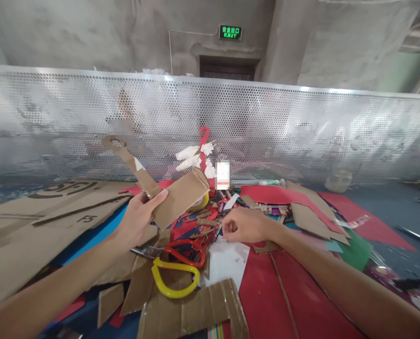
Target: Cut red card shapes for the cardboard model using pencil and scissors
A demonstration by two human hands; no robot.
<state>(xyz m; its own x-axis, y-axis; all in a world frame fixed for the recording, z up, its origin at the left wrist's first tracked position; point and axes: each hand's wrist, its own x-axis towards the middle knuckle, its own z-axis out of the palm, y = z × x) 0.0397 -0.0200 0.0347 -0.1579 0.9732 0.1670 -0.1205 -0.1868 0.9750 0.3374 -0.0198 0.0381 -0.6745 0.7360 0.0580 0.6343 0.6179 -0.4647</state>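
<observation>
My left hand [139, 214] is closed on a folded cardboard piece [179, 197], held tilted above the table, with a long cardboard strip [127, 157] sticking up to the left behind it. My right hand [243, 225] rests on the pile of scraps with its fingers curled in a loose pinch; what is in them is hidden. Between and below the hands lie scissors with one red and one yellow handle [176, 268].
Cardboard sheets [36, 221] cover the left of the table. Red paper [283, 292], green paper [354, 252] and small scraps lie to the right. A cut cardboard shape [195, 313] sits at the front. A perforated metal screen [301, 127] closes the far side.
</observation>
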